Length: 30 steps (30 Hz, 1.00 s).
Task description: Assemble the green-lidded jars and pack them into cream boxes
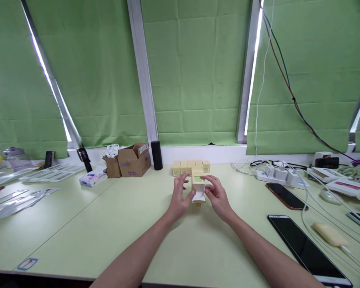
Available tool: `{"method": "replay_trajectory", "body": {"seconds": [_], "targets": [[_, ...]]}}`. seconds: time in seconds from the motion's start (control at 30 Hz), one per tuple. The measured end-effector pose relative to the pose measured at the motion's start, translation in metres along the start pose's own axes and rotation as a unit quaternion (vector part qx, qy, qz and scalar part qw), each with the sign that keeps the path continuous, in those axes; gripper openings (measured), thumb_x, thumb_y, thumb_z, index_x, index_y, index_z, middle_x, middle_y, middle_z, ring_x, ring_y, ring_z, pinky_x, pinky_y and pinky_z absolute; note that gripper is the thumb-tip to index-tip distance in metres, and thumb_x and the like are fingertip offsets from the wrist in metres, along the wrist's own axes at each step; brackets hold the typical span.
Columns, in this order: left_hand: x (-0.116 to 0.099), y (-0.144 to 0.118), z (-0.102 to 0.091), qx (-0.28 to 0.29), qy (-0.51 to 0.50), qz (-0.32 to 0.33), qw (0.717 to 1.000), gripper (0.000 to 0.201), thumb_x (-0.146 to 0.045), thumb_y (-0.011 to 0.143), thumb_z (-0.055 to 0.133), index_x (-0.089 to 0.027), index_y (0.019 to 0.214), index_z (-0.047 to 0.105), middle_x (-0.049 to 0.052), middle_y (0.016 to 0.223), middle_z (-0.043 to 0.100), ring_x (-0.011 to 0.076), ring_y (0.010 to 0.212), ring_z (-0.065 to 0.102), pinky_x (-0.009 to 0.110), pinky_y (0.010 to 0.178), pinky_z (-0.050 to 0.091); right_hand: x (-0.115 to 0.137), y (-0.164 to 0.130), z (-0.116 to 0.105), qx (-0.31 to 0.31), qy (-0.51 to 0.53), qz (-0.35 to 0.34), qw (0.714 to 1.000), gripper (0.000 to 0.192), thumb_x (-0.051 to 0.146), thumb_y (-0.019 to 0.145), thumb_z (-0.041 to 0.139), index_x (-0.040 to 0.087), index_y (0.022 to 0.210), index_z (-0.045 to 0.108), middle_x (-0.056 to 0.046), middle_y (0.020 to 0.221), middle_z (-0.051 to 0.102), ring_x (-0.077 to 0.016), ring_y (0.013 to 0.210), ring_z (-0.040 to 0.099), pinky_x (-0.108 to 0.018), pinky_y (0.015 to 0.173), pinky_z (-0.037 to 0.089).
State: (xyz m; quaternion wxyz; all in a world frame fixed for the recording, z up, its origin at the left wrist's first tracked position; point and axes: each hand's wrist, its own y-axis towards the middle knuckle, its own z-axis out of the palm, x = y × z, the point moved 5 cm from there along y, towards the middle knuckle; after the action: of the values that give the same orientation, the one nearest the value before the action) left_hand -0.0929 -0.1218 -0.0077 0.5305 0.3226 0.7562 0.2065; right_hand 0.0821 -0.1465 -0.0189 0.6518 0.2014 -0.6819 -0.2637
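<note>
Fingers (209, 185) of the right hand (217, 196) pinching the small yellow-and-green carton (198, 188) from its right side, closed on its upper edge. Fingers of the left hand (180, 194) spread loosely, tips against the carton's left side. Carton held just above the desk (138, 216), white end flaps (199, 197) open toward the camera. Just behind, a row of matching cartons (191, 167) standing together. Farther left, brown cardboard boxes (134, 161) and a black cylinder (156, 155); to the right, a power strip (277, 175) and phones (306, 246).
</note>
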Motion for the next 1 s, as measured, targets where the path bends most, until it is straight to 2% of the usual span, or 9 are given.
{"method": "replay_trajectory", "body": {"seconds": [0.13, 0.33, 0.53, 0.7, 1.0], "targets": [[-0.001, -0.001, 0.003, 0.018, -0.011, 0.006, 1.000, 0.049, -0.037, 0.094, 0.063, -0.033, 0.141, 0.052, 0.012, 0.150, 0.036, 0.0206, 0.104, 0.063, 0.041, 0.093, 0.051, 0.002, -0.001, 0.001, 0.005, 0.021, -0.004, 1.000, 0.036, 0.030, 0.092, 0.059, 0.032, 0.127, 0.066, -0.010, 0.137, 0.048, -0.0204, 0.092, 0.070, -0.041, 0.080, 0.063], [-0.001, 0.001, 0.005, 0.009, -0.075, -0.007, 0.997, 0.043, -0.032, 0.091, 0.068, -0.028, 0.133, 0.061, 0.013, 0.146, 0.038, 0.0219, 0.108, 0.062, 0.044, 0.100, 0.052, 0.000, -0.001, 0.002, 0.021, 0.026, 0.013, 0.999, 0.037, 0.034, 0.093, 0.059, 0.031, 0.129, 0.065, -0.010, 0.135, 0.047, -0.0184, 0.089, 0.069, -0.039, 0.080, 0.062], [0.005, 0.002, 0.006, -0.013, -0.122, -0.048, 0.991, 0.040, -0.032, 0.085, 0.075, -0.028, 0.124, 0.066, 0.008, 0.133, 0.045, 0.0130, 0.086, 0.063, 0.037, 0.088, 0.056, -0.002, -0.002, 0.003, 0.026, 0.046, 0.032, 0.998, 0.036, 0.035, 0.091, 0.064, 0.033, 0.128, 0.067, -0.007, 0.134, 0.045, -0.0155, 0.086, 0.068, -0.036, 0.081, 0.060], [0.009, 0.003, 0.005, -0.025, -0.134, -0.062, 0.989, 0.036, -0.033, 0.083, 0.077, -0.025, 0.117, 0.069, 0.006, 0.124, 0.048, 0.0117, 0.080, 0.063, 0.032, 0.078, 0.055, -0.003, -0.003, 0.005, 0.034, 0.052, 0.040, 0.997, 0.037, 0.039, 0.091, 0.067, 0.034, 0.127, 0.068, -0.007, 0.133, 0.046, -0.0151, 0.084, 0.067, -0.038, 0.084, 0.060], [0.011, 0.003, 0.007, -0.029, -0.137, -0.078, 0.987, 0.035, -0.033, 0.081, 0.078, -0.023, 0.113, 0.068, 0.006, 0.120, 0.052, 0.0113, 0.077, 0.063, 0.030, 0.074, 0.052, -0.004, -0.003, 0.003, 0.022, 0.050, 0.049, 0.997, 0.039, 0.044, 0.087, 0.072, 0.032, 0.124, 0.071, -0.008, 0.134, 0.047, -0.0139, 0.080, 0.067, -0.038, 0.080, 0.061]]}}
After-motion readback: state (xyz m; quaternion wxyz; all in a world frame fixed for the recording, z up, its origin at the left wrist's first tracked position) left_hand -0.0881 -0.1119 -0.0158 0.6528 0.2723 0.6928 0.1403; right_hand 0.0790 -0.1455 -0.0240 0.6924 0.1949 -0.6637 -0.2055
